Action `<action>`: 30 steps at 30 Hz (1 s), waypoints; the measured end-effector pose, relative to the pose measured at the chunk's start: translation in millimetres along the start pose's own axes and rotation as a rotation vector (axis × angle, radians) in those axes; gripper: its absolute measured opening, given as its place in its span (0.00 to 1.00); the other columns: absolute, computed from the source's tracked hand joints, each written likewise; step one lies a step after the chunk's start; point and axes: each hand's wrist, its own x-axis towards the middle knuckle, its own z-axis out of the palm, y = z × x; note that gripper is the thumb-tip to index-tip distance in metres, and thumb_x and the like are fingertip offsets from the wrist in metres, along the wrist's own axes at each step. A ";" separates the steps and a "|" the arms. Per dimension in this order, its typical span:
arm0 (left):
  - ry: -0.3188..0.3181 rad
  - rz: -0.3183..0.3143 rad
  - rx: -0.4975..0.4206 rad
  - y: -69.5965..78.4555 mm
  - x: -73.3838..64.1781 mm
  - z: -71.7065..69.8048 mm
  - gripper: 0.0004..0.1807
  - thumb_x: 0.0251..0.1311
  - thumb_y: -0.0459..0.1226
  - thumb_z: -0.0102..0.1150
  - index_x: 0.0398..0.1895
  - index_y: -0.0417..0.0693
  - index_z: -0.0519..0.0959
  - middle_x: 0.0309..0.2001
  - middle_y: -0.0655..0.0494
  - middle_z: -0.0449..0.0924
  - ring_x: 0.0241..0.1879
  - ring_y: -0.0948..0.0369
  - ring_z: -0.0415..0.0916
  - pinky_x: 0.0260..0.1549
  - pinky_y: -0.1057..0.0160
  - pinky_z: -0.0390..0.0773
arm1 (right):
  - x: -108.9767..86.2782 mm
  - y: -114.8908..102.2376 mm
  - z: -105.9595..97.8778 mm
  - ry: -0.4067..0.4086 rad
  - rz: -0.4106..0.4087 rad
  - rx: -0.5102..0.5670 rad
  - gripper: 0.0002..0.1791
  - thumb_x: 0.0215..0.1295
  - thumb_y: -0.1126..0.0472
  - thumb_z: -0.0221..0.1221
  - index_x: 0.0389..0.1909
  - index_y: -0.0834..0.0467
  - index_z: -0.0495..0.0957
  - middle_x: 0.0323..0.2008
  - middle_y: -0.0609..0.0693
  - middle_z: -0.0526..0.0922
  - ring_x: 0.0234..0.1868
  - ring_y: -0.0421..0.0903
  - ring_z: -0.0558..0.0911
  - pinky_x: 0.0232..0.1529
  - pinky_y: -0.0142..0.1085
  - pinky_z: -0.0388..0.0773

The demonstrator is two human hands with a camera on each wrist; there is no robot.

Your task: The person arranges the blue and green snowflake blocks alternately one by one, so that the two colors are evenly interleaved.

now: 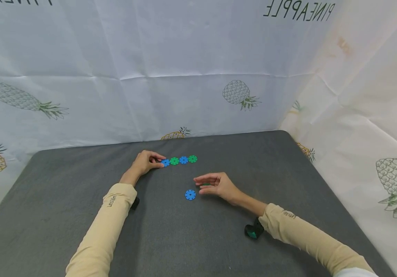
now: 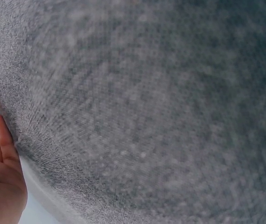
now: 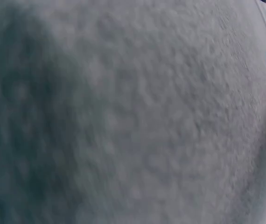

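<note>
Grey cloth [image 1: 170, 238], covering the tabletop; six thin notched discs lie or are held on it. Row of four, towards the far edge: end blue disc [image 1: 165, 163], first green disc [image 1: 174, 161], second blue disc [image 1: 183, 160], last green disc [image 1: 193, 159], left to right. Rims meet or nearly meet; whether the notches interlock cannot be told. Colours alternate, which suggests a deliberate order. Left hand [image 1: 145, 162], at the row's left end: thumb and fingertips pinch the end blue disc by its outer side, probably because that grip steadies it in line and leaves its inner rim free against its neighbour. Loose pair, nearer the person: loose blue disc [image 1: 190, 195], flat on the cloth, apart from the row, just beyond the right thumb; loose green disc [image 1: 206, 184], mostly hidden behind the right hand [image 1: 220, 186]. That hand is extended low, fingers nearly straight, thumb apart, with no firm hold evident; contact with the green piece cannot be told. Its spread seems suited to taking a flat piece by the rim, since so thin a disc offers little else to grasp. Both loose pieces sit within easy reach of the right hand, likely for convenience. Backdrop: white sheet [image 1: 184, 38], printed with pineapples.
</note>
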 end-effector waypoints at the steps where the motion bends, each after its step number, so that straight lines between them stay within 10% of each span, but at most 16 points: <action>1: -0.001 0.000 0.000 -0.7 0.3 -0.1 0.15 0.56 0.34 0.67 0.47 0.40 0.84 0.29 0.52 0.79 0.24 0.61 0.69 0.26 0.63 0.65 | 0.0 0.2 1.8 -0.001 0.008 -0.002 0.25 0.54 0.75 0.65 0.54 0.77 0.73 0.56 0.74 0.72 0.55 0.60 0.77 0.50 0.43 0.76; 20: -0.004 -0.001 -0.001 -0.8 1.4 -0.3 0.15 0.56 0.34 0.67 0.47 0.40 0.84 0.29 0.51 0.79 0.24 0.61 0.69 0.26 0.64 0.67 | 11.8 2.1 23.2 0.032 0.084 -0.260 0.23 0.50 0.76 0.68 0.51 0.72 0.78 0.51 0.64 0.80 0.56 0.56 0.78 0.54 0.37 0.74; 30: -0.003 0.017 -0.004 -3.9 3.1 0.5 0.15 0.56 0.33 0.68 0.47 0.40 0.84 0.29 0.52 0.80 0.23 0.61 0.70 0.26 0.63 0.67 | 31.8 0.0 -1.0 -0.237 0.037 -0.401 0.22 0.52 0.70 0.69 0.50 0.65 0.81 0.48 0.56 0.83 0.52 0.47 0.81 0.53 0.37 0.74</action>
